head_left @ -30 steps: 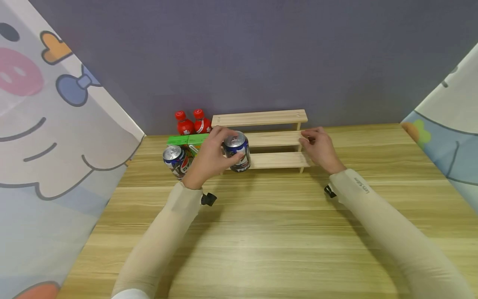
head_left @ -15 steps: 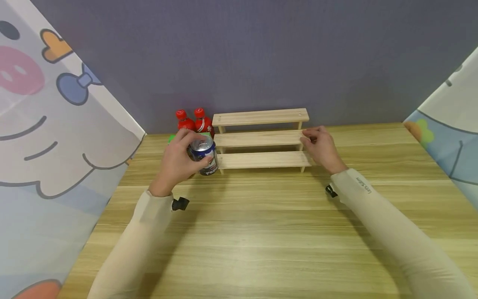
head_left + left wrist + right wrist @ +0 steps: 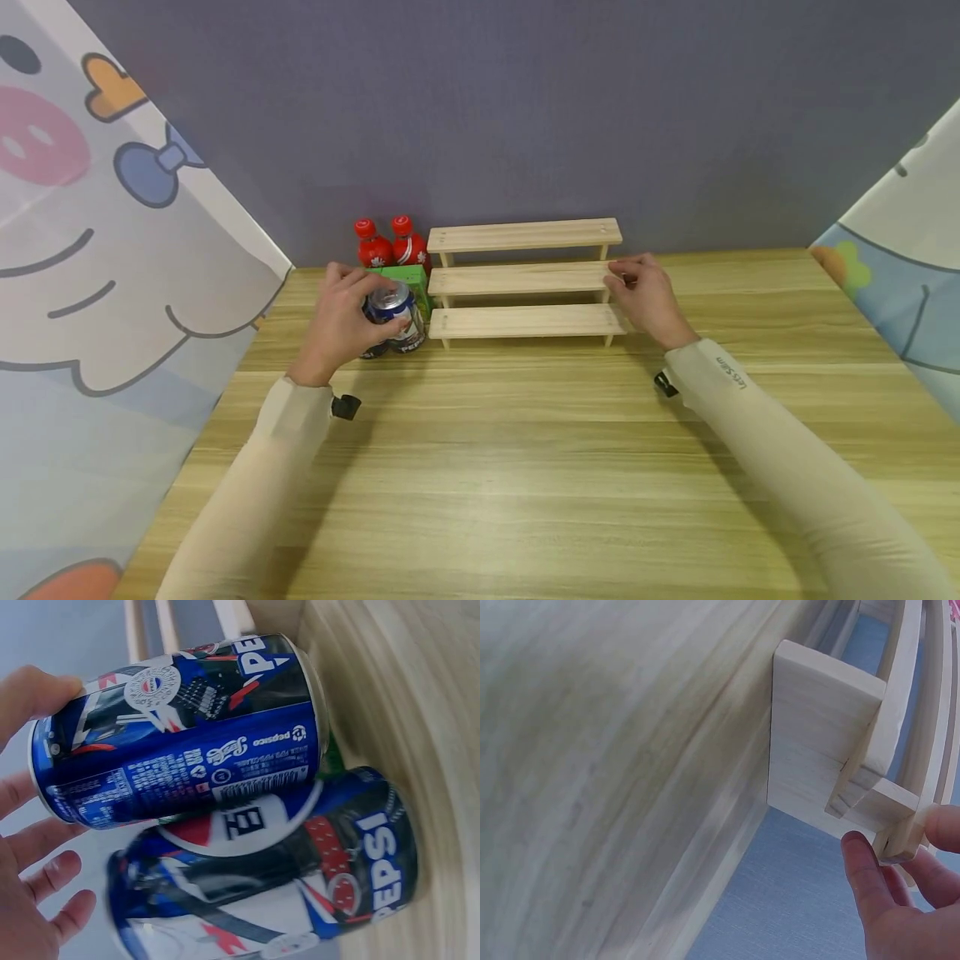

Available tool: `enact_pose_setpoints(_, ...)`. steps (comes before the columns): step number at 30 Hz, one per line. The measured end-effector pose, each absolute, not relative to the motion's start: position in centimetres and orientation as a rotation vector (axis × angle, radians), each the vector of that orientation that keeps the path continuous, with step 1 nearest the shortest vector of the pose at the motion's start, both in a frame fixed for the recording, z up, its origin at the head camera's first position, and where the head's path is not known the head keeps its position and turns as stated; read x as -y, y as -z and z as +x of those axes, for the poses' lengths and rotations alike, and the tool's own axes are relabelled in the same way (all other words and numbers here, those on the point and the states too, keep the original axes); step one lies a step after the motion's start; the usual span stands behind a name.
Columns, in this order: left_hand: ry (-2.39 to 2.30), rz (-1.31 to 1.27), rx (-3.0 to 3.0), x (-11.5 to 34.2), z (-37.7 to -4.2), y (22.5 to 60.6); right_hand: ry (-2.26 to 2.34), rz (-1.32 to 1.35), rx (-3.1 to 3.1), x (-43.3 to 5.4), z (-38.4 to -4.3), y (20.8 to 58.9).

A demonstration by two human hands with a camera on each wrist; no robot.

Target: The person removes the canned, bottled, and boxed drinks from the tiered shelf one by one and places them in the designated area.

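Note:
My left hand (image 3: 336,323) holds a blue and black Pepsi can (image 3: 409,332) near its top, thumb on the front side. In the left wrist view, that can (image 3: 187,735) stands close beside a second Pepsi can (image 3: 277,870), which my hand mostly covers in the head view. At the other side, my right hand (image 3: 648,302) pinches the right end of the middle board of a three-tier wooden rack (image 3: 517,321). The right wrist view shows the thumb and fingers (image 3: 866,874) around that board end.
Directly behind the cans is a green carton (image 3: 412,277), and two red-capped bottles (image 3: 375,250) stand farther back against the grey wall (image 3: 495,117). All these sit left of the rack on the wooden table (image 3: 480,467).
My left hand has carried the Pepsi can leftward, from in front of the rack to beside the other can, and lowered it slightly. The right hand keeps its grip on the rack.

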State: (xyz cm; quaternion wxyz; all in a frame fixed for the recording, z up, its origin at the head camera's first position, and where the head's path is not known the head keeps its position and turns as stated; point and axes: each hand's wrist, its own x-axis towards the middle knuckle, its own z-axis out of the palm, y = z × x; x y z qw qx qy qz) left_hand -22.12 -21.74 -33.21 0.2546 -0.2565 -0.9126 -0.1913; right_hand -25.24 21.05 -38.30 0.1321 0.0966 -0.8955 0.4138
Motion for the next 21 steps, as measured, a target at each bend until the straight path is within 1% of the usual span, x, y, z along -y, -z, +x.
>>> enact_pose_setpoints(15, 0.458, -0.639, 2.595, 22.2, -22.8, 34.5, -1.220, 0.308, 2.591, -20.8, -25.2, 38.2)
enact_pose_setpoints(21, 0.453, -0.641, 2.639, 22.1, -22.5, 34.6, -1.205, 0.267, 2.650, -20.9, -25.2, 38.1)
